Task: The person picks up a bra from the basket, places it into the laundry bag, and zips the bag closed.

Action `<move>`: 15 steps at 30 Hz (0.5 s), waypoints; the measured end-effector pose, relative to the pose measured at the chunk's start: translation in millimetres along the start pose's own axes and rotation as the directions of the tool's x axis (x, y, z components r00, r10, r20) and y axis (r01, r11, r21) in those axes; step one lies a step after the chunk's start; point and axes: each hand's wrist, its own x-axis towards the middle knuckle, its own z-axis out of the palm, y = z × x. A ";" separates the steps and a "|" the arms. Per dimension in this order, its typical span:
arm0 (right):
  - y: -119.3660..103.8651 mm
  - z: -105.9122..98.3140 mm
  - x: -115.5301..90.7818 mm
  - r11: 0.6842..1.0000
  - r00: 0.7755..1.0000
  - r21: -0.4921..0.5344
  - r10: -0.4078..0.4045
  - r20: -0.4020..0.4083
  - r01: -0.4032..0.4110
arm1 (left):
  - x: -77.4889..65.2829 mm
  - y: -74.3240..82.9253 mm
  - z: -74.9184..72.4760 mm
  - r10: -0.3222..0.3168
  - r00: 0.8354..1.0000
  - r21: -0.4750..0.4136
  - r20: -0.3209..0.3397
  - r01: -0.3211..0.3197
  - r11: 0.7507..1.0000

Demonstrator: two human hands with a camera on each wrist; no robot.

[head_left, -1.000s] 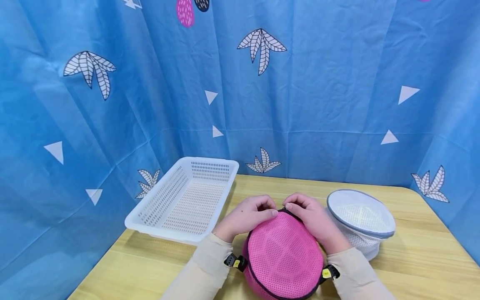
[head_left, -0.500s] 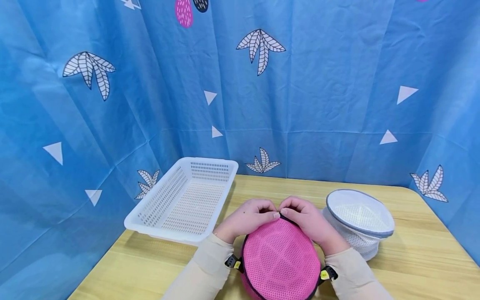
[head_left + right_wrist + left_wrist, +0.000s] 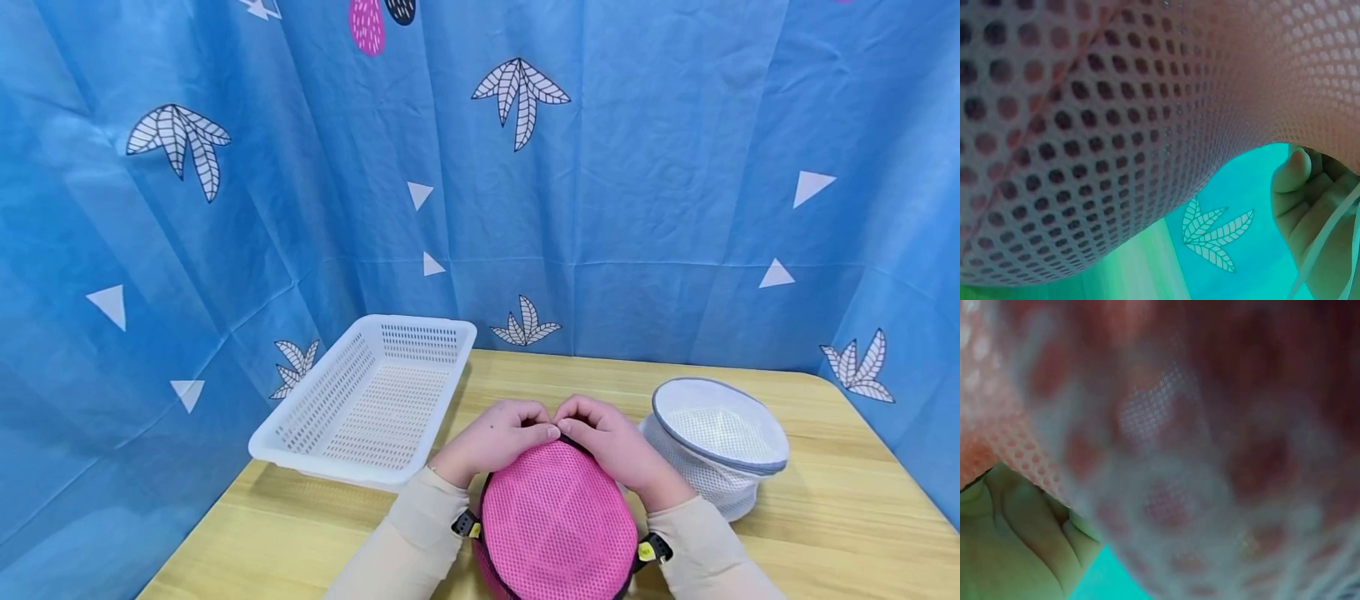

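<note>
A round pink mesh laundry bag (image 3: 555, 517) with black zipper trim stands on the table, its lid facing up toward the head camera. At its far rim, my left hand (image 3: 498, 437) pinches the black edge between thumb and curled fingers. Right beside it, my right hand (image 3: 615, 442) pinches the same edge, the fingertips of both hands almost touching. The zipper pull is hidden by the fingers. Pink mesh (image 3: 1029, 450) fills most of the left wrist view, with part of the left hand (image 3: 1022, 544) below. In the right wrist view the right hand (image 3: 1316, 212) shows under the mesh.
A white mesh bag (image 3: 675, 462) with a grey rim stands just right of my right forearm. To the left sits a white slotted plastic basket (image 3: 360, 472). Both are on the wooden table (image 3: 832, 500), with a blue patterned curtain (image 3: 637, 183) behind and at the sides.
My right hand has moved slightly left, closing the small gap to the left hand. The pink bag has shifted a little left and nearer. The zipper pull seen earlier is now covered.
</note>
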 end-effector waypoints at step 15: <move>-4.4 -8.0 0.6 0.988 0.970 0.065 0.153 -0.187 -0.143 | -3.3 1.8 -9.5 -0.039 0.992 -0.019 -0.123 0.037 0.999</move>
